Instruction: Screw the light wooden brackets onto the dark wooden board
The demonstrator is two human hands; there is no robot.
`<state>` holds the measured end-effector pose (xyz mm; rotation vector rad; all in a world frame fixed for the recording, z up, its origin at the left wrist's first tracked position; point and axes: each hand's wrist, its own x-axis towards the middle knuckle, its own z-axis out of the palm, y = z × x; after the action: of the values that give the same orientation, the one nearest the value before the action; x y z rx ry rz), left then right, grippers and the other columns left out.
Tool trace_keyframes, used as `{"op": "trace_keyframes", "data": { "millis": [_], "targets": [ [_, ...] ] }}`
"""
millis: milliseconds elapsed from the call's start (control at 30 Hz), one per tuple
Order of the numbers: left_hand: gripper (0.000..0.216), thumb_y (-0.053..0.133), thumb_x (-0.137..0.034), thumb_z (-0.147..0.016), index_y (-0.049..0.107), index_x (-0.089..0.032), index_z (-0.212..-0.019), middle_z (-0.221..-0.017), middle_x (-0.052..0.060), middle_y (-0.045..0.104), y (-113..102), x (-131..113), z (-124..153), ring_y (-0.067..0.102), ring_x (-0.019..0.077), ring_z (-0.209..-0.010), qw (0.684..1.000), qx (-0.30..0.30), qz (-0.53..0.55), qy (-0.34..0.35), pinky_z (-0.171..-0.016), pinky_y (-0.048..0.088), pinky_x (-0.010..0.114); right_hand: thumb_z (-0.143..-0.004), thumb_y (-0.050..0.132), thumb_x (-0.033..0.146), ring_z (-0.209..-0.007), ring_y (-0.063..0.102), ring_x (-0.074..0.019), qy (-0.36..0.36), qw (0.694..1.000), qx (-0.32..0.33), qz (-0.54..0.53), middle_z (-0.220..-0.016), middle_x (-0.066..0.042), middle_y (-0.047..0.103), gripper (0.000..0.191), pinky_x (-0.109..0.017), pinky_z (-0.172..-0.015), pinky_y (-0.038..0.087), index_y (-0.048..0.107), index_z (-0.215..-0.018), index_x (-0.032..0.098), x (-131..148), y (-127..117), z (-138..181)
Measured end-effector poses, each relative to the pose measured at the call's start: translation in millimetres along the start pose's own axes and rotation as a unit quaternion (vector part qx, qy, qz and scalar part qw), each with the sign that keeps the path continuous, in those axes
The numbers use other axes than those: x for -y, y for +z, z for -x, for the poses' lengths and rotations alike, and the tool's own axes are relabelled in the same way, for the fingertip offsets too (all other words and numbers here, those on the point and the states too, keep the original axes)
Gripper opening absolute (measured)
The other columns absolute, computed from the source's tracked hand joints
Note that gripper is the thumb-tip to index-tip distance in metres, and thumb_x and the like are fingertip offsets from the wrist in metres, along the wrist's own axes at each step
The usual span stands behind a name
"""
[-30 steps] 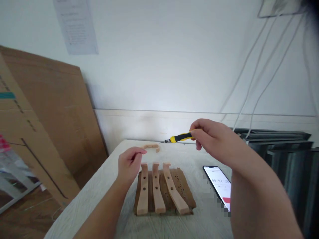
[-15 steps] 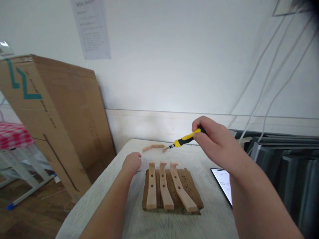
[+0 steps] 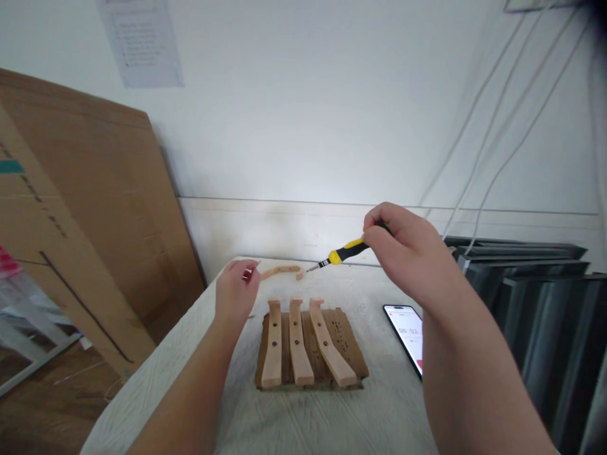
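Observation:
My right hand [image 3: 403, 256] grips a yellow-and-black screwdriver [image 3: 349, 250], its tip pointing left and down, just right of a loose curved wooden hook [image 3: 283, 270] at the back of the table. The fingers of my left hand [image 3: 234, 294] are pinched on a small thin piece that looks like a screw [image 3: 258, 264], partly hidden, near the hook's left end. In front, three wooden hooks [image 3: 273, 354] with dark screws in their holes lie side by side on a brown board [image 3: 342, 338]. Small holes dot the board's bare right part.
A phone [image 3: 405, 332] showing a timer lies right of the board, beside my right forearm. Another small thin piece [image 3: 251, 316] rests on the white cloth [image 3: 303, 423]. A large cardboard box [image 3: 104, 202] stands at left, dark grey panels [image 3: 535, 303] at right, and a wall behind.
My left hand has lifted from the cloth and turned, now showing a small thin piece at its fingertips. The screwdriver stays in my right hand. The whole view has shifted slightly.

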<state>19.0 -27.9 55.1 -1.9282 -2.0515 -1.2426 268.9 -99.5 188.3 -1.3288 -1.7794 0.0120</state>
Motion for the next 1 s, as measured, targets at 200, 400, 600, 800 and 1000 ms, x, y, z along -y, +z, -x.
{"op": "trace_keyframes", "data": {
  "millis": [200,400,600,800,1000],
  "targets": [
    [0.014,0.056,-0.019,-0.075,0.066,-0.015,-0.083,-0.074,0.001,0.066,-18,-47,32,0.059,0.0106,-0.059,0.873,0.367,0.289,0.141,-0.054,0.046,0.021,-0.078,0.041,0.029,-0.054,0.046,-0.0142,0.02,0.986,0.137,0.095,-0.057,0.0,0.051,0.02,-0.028,-0.05,0.028,0.049,-0.062,0.02,-11,-2,-4],
    [0.029,0.052,-0.008,-0.071,0.072,-0.019,-0.087,-0.086,0.001,0.07,-2,-48,38,0.061,0.0132,-0.074,0.83,0.485,0.154,0.23,-0.066,0.045,0.023,-0.073,0.046,0.027,-0.051,0.044,-0.0127,-0.019,0.924,0.364,0.119,-0.057,-0.002,0.053,0.022,-0.028,-0.047,0.026,0.052,-0.054,0.019,-31,10,-10],
    [0.024,0.054,-0.009,-0.076,0.071,-0.018,-0.091,-0.09,0.003,0.068,4,-49,38,0.061,0.0143,-0.083,0.836,0.445,0.184,0.264,-0.075,0.047,0.025,-0.067,0.052,0.03,-0.046,0.034,-0.0099,0.051,0.837,0.546,0.001,-0.052,0.003,0.041,0.016,-0.025,-0.042,0.023,0.06,-0.059,0.018,-54,31,-22],
    [0.019,0.047,-0.02,-0.091,0.065,-0.02,-0.091,-0.107,0.005,0.059,3,-51,40,0.056,0.0154,-0.102,0.845,0.387,0.224,0.294,-0.09,0.044,0.029,-0.068,0.049,0.03,-0.046,0.033,-0.0096,0.022,0.864,0.502,0.03,-0.052,0.003,0.04,0.018,-0.025,-0.042,0.022,0.059,-0.058,0.018,-60,32,-25],
    [0.024,0.04,-0.022,-0.096,0.064,-0.02,-0.099,-0.097,0.002,0.068,7,-46,39,0.061,0.0133,-0.09,0.808,0.456,0.218,0.302,-0.082,0.045,0.025,-0.068,0.045,0.023,-0.046,0.028,-0.0069,0.066,0.814,0.566,-0.114,-0.052,0.005,0.037,0.014,-0.022,-0.043,0.019,0.056,-0.062,0.017,-53,30,-23]
  ]
}}
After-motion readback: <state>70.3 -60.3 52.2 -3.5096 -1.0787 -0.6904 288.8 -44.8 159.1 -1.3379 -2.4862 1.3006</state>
